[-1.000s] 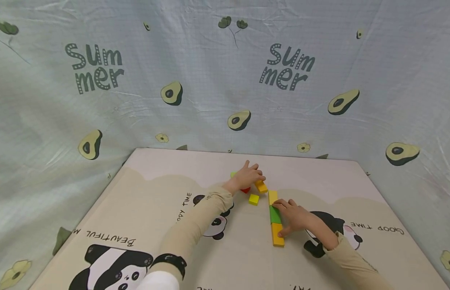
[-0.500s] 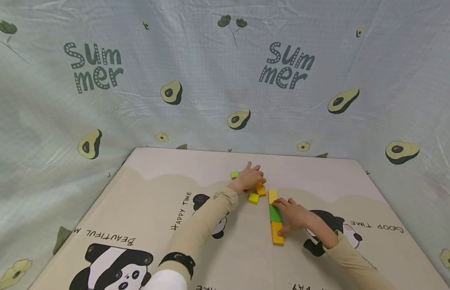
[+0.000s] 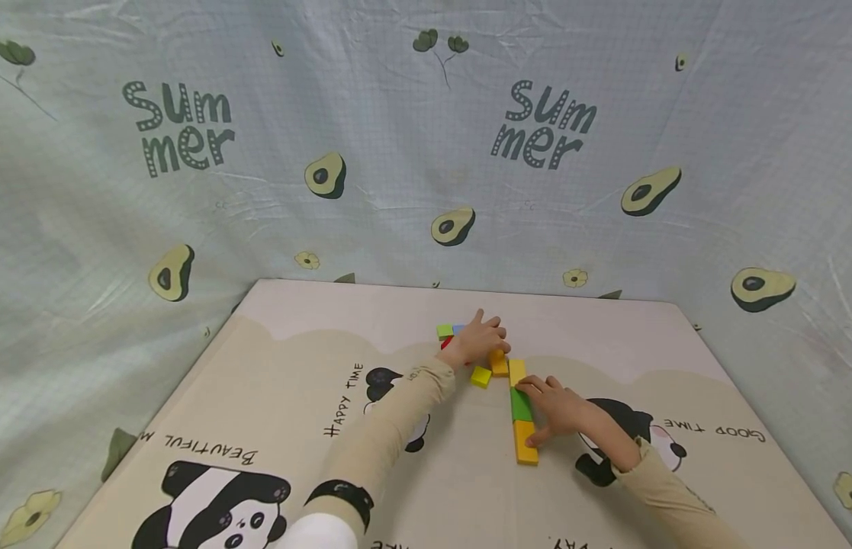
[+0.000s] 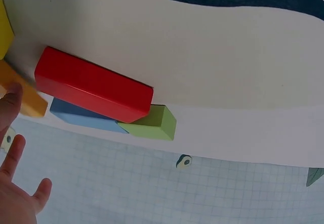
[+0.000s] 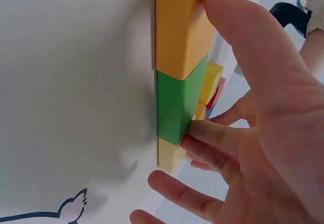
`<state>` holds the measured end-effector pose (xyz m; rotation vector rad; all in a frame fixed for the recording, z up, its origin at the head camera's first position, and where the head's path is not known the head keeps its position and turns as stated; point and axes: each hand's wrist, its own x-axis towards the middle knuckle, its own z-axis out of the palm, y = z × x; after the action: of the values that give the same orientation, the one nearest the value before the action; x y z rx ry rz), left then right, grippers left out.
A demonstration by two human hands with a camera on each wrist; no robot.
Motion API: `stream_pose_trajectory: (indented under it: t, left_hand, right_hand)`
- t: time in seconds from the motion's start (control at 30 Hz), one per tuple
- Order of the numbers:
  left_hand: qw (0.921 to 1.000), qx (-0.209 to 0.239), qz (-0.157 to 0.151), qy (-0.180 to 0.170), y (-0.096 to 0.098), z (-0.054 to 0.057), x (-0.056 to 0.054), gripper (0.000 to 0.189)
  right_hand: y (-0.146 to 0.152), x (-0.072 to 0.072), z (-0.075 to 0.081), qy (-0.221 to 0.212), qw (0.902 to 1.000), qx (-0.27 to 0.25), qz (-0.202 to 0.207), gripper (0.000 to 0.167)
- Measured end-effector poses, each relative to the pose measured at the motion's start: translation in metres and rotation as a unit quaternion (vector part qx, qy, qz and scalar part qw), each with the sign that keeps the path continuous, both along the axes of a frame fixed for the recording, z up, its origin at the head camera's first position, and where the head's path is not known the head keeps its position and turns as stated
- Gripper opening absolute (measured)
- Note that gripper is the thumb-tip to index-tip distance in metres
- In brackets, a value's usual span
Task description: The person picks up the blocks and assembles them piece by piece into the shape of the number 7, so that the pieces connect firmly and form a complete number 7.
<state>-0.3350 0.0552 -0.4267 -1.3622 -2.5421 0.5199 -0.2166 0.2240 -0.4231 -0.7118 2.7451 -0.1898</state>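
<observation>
In the head view three blocks lie end to end in a row: a yellow block (image 3: 517, 370) at the far end, a green block (image 3: 521, 406) in the middle and an orange block (image 3: 525, 450) at the near end. My right hand (image 3: 559, 404) spans them, thumb pressing the near orange block, a fingertip at the green block's far end, other fingers spread. Left of the far end, my left hand (image 3: 475, 340) holds another orange block (image 3: 499, 366) at its fingertips, remaining fingers spread. In the left wrist view a fingertip rests on that orange block (image 4: 33, 102).
Beside the left hand sits a small yellow block (image 3: 480, 377). A red block (image 4: 93, 82), a blue block (image 4: 83, 115) and a light green block (image 4: 162, 123) lie grouped beyond. The panda-print table (image 3: 295, 358) meets a hanging avocado-print sheet (image 3: 377, 221) at its back edge.
My left hand has moved right and slightly nearer, bringing its orange block up beside the far end of the row and turning it straighter. The right hand and the row have stayed put.
</observation>
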Motion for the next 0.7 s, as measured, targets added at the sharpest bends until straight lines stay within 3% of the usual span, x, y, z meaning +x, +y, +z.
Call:
stream_pose_trajectory:
  t: [0.13,0.37,0.53,0.7]
  left_hand:
    - [0.9999,-0.007,-0.005,0.007,0.002,-0.002,-0.001,0.031]
    - [0.9997,-0.007,0.019,0.011,-0.002,-0.001,-0.001,0.036]
    - [0.9998,0.018,-0.001,0.000,-0.014,0.002,0.010,0.026]
    - [0.9982,0.044,-0.024,-0.034,-0.023,-0.002,0.021,0.020]
  right_hand:
    - [0.001,-0.001,-0.001,0.003,1.0000,0.000,0.005,0.090]
    - [0.000,-0.002,0.000,0.007,0.9999,0.000,0.009,0.090]
    - [0.000,-0.001,0.000,0.008,0.9999,0.002,0.011,0.090]
    - [0.001,-0.001,0.000,0.005,0.9999,0.000,0.011,0.090]
